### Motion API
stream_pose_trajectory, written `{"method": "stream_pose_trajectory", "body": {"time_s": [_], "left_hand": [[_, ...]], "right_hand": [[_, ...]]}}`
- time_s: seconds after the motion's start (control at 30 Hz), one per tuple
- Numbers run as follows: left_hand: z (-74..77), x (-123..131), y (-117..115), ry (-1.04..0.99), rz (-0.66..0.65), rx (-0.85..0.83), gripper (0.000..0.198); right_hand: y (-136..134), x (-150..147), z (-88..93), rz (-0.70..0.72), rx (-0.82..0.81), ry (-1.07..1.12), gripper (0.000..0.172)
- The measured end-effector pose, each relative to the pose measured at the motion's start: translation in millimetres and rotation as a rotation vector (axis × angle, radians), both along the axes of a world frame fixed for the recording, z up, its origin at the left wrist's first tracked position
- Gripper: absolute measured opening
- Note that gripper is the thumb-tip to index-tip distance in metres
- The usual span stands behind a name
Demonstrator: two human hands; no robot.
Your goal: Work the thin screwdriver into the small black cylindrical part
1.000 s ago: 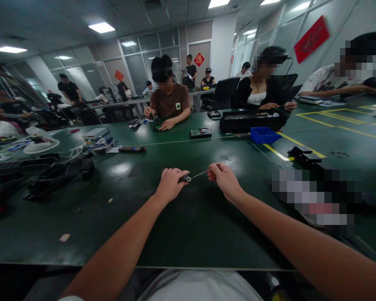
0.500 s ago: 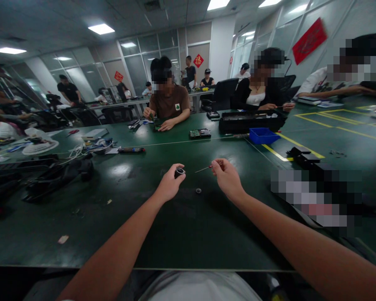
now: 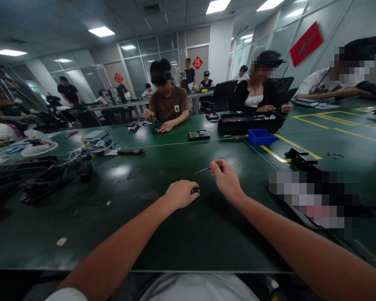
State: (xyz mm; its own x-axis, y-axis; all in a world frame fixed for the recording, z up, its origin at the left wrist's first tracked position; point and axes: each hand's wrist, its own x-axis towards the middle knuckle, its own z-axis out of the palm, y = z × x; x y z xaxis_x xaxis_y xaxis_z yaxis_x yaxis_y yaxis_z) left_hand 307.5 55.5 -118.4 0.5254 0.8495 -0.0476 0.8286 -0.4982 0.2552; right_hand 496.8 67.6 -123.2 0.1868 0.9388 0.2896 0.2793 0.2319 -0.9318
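My left hand (image 3: 181, 194) is low over the green table (image 3: 175, 242), its fingers closed around a small black cylindrical part (image 3: 194, 190). Only a dark, shiny bit of that part shows past the fingertips. The small round metal piece seen earlier on the table is hidden or cannot be told apart from it. Up and to the right, my right hand (image 3: 224, 175) grips a thin screwdriver (image 3: 203, 170) by its red handle. The shaft points left, above the table, and touches nothing.
Left of my arms lie dark plastic casings (image 3: 59, 179) and a tangle of white cable (image 3: 75, 152). Ahead are a circuit-board drive (image 3: 199, 134), a blue tray (image 3: 262, 137) and a long black housing (image 3: 250, 122). A person in brown (image 3: 169, 102) works across the table.
My left hand has moved down and right with the black part, from beside the screwdriver tip to where the round metal piece lay. My right hand has stayed nearly still.
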Motion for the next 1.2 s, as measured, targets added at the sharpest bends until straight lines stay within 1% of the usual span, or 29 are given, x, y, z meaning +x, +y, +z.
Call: {"method": "stream_pose_trajectory", "body": {"time_s": [0.13, 0.33, 0.47, 0.53, 0.67, 0.77, 0.97, 1.1, 1.2], "left_hand": [[-0.8, -1, 2, -0.062, 0.017, 0.009, 0.026], [-1.5, -14, 6, -0.312, 0.112, -0.106, 0.021], [3.8, -27, 14, -0.462, 0.123, -0.101, 0.022], [6.7, -36, 18, -0.540, 0.145, -0.157, 0.023], [11.4, -55, 20, -0.780, 0.268, -0.354, 0.026], [14.2, -73, 19, -0.954, 0.370, -0.399, 0.033], [22.5, -126, 16, -1.208, 0.582, -0.386, 0.030], [33.1, -165, 9, -1.396, 0.800, -0.325, 0.016], [40.8, -195, 0, -1.455, 0.917, -0.237, 0.007]], "right_hand": [[-2, 0, 2.2, 0.003, -0.003, -0.009, 0.028], [-4, 0, 4.9, 0.009, -0.021, -0.017, 0.028], [0, 1, 0.2, 0.017, -0.009, -0.006, 0.027], [2, 1, -2.4, 0.020, 0.003, 0.002, 0.026], [2, 1, -2.8, 0.024, 0.001, -0.001, 0.027], [0, 2, -1.0, 0.021, -0.017, -0.013, 0.028], [1, 2, -2.6, 0.022, -0.021, -0.013, 0.028], [0, 1, -1.9, 0.021, -0.026, -0.003, 0.027], [-1, 2, -0.8, 0.016, -0.032, -0.019, 0.028]]}}
